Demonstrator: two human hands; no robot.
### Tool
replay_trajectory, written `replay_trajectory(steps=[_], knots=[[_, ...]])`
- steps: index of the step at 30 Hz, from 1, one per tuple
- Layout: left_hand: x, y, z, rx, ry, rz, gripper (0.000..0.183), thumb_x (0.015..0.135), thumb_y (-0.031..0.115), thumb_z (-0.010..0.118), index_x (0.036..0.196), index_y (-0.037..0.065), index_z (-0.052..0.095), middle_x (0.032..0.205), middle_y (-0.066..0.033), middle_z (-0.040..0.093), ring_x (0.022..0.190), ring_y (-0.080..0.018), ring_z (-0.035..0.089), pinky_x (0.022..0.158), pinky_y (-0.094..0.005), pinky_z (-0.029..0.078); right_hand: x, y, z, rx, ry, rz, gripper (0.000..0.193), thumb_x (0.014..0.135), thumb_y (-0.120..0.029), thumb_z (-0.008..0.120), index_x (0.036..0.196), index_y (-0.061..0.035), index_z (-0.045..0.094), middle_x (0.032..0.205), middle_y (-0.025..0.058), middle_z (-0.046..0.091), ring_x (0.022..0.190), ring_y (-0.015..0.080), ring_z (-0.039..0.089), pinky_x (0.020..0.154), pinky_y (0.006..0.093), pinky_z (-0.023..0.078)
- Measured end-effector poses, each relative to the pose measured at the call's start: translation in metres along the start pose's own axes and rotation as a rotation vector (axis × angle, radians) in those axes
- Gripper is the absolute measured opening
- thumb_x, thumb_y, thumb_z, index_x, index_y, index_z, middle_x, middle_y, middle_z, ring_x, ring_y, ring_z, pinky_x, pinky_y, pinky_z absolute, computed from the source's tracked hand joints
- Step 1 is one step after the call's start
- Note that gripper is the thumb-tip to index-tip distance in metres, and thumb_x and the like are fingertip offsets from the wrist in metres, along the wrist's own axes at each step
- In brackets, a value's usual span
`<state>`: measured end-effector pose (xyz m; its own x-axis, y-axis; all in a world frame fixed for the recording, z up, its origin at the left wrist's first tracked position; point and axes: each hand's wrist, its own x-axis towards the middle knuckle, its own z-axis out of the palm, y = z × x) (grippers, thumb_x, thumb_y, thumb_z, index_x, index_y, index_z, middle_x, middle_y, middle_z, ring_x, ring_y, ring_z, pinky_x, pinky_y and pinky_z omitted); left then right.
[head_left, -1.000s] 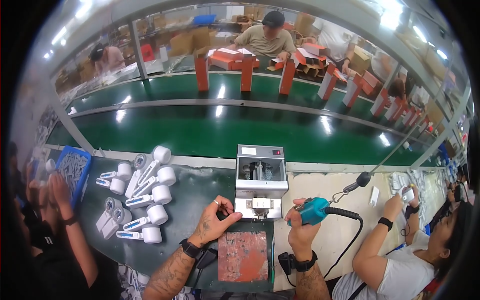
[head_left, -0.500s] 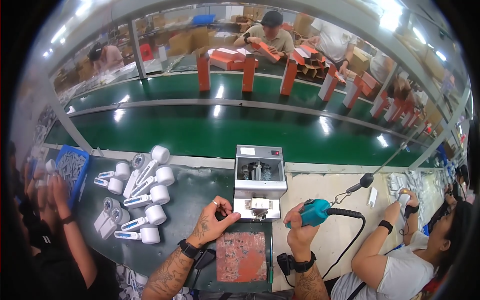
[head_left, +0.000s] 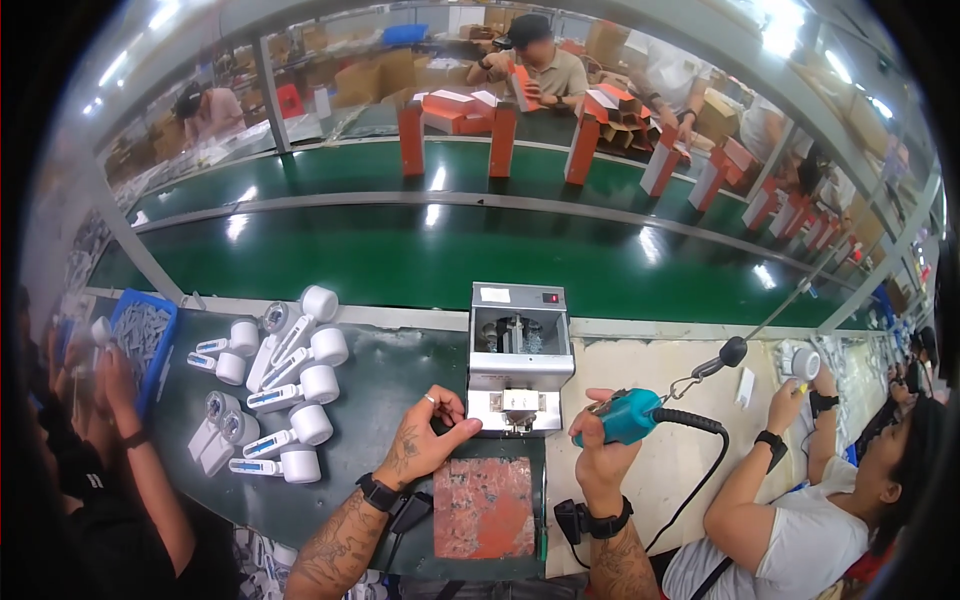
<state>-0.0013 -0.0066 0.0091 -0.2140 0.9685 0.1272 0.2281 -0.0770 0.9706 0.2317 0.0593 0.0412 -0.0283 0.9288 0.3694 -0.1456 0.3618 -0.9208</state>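
My right hand [head_left: 603, 455] is wrapped round a teal electric screwdriver [head_left: 630, 415], which hangs from a cord with a metal hook. Its tip is hidden by my fingers. My left hand [head_left: 432, 435] holds nothing visible, thumb apart from the curled fingers, at the front left corner of a grey screw feeder [head_left: 520, 355]. Loose screws show in the feeder's window, and a small metal pick-up block sits at its front. Just below the feeder lies a worn red mat [head_left: 484, 508]. Several white handheld devices with round heads [head_left: 300, 385] lie to the left of my left hand.
A blue bin [head_left: 150, 340] of small grey parts stands at far left, beside a co-worker's arms. On the right, a co-worker [head_left: 780, 500] handles a white device. Beyond the bench runs a green conveyor [head_left: 340, 255] with upright orange-and-white boxes [head_left: 502, 142]. A black cable loops beside my right wrist.
My right hand and the screwdriver have shifted only slightly; my left hand stays by the feeder. The co-worker on the right has raised a white device. Across the conveyor, a person has tilted an orange box upright.
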Motion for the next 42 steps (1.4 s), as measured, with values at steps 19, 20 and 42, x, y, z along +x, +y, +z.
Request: replay_trajectory(steps=[19, 20, 42], knots=[[0.0011, 0.0016, 0.0018, 0.032, -0.02, 0.01, 0.031, 0.085, 0.024, 0.078, 0.094, 0.005, 0.056, 0.082, 0.0, 0.058, 0.077, -0.009, 0.053, 0.073, -0.0246, 0.046, -0.0027, 0.0, -0.0008, 0.072, -0.005, 0.006, 0.037, 0.089, -0.029, 0.076, 0.1, 0.0002, 0.056, 0.075, 0.0023, 0.06, 0.068, 0.0111, 0.059, 0.063, 0.025, 0.048], [0.0007, 0.003, 0.0012, 0.034, -0.022, 0.012, 0.031, 0.085, 0.024, 0.078, 0.094, 0.005, 0.056, 0.082, 0.0, 0.058, 0.077, -0.009, 0.053, 0.073, -0.0246, 0.046, -0.0031, 0.001, 0.0006, 0.083, 0.007, -0.006, 0.038, 0.089, -0.03, 0.076, 0.1, 0.0001, 0.056, 0.075, 0.0021, 0.06, 0.068, 0.0111, 0.059, 0.062, 0.0248, 0.048], [0.0002, 0.0008, -0.0012, 0.051, -0.027, -0.004, 0.029, 0.085, 0.021, 0.077, 0.095, 0.003, 0.055, 0.083, -0.0008, 0.06, 0.077, -0.0089, 0.056, 0.071, -0.0249, 0.046, -0.0041, 0.0032, 0.0026, 0.063, 0.008, -0.05, 0.037, 0.091, -0.029, 0.074, 0.104, 0.0007, 0.055, 0.076, 0.0037, 0.059, 0.066, 0.0116, 0.057, 0.062, 0.0261, 0.048]])
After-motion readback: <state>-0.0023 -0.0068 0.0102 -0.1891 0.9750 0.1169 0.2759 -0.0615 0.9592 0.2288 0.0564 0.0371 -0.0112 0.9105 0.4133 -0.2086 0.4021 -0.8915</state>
